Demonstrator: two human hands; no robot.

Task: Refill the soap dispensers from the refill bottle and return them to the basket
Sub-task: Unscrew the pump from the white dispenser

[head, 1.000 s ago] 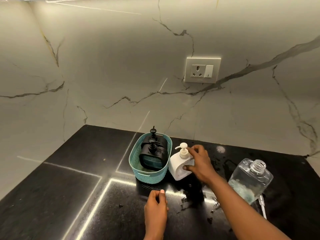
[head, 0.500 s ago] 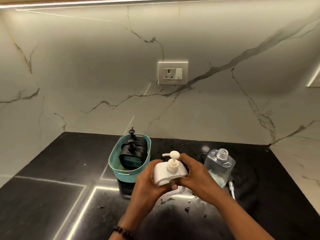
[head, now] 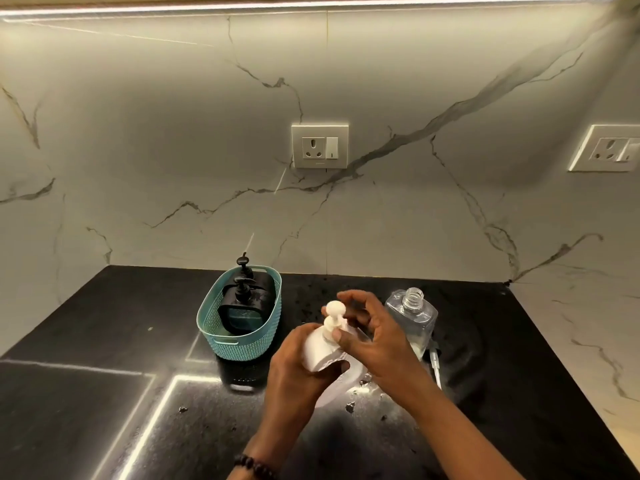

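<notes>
**White dispenser held above counter**

Black counter (head: 104,341). Teal basket (head: 239,344) far left, holding black dispensers (head: 242,306). Clear refill bottle (head: 414,317) uncapped, right. White dispenser (head: 320,351) gripped by left hand (head: 298,372); right hand (head: 374,337) pinching pump collar.

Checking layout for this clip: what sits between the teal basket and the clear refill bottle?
In the head view, the white dispenser, held by the left hand and right hand, lies between the teal basket and the uncapped refill bottle.
</notes>
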